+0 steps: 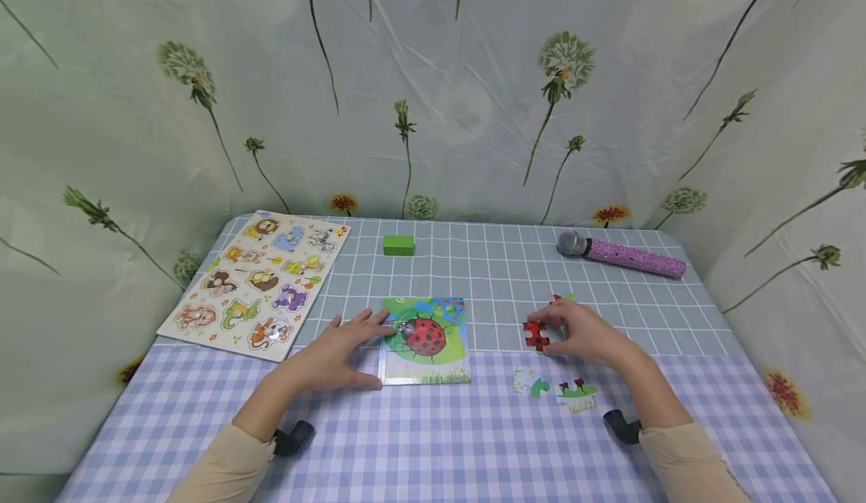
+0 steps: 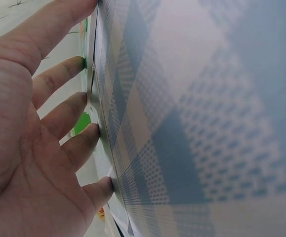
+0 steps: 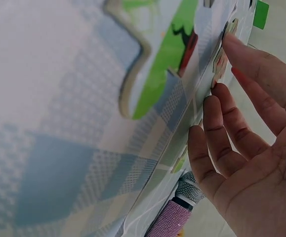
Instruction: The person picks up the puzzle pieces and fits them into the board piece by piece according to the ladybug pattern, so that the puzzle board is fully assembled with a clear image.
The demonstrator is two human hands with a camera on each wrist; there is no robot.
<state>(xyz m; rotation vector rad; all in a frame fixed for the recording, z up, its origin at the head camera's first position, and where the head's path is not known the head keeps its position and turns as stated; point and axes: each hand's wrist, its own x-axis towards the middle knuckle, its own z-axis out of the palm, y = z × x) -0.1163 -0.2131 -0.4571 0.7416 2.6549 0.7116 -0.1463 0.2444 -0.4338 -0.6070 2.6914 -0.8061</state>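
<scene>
A square ladybug puzzle board [image 1: 425, 341] lies flat, printed with a red ladybug on green. My left hand [image 1: 341, 353] is spread at its left side, fingertips and thumb touching near the edge; in the left wrist view the palm and fingers [image 2: 63, 116] are extended. To the right, my right hand [image 1: 588, 331] pinches a red puzzle piece [image 1: 537, 334] with black spots between thumb and fingers. The right wrist view shows that piece edge-on, partly covered by the hand [image 3: 256, 128]. Two loose pieces, one white and green [image 1: 531, 383], one green and red [image 1: 577, 395], lie nearer me.
Another puzzle piece [image 1: 570, 297] is partly hidden behind the right hand. An animal peg board [image 1: 260, 285] lies at the left, a green block [image 1: 398, 245] at the back, a pink glitter microphone [image 1: 622, 254] at the back right. Curtains [image 1: 460, 97] surround the table.
</scene>
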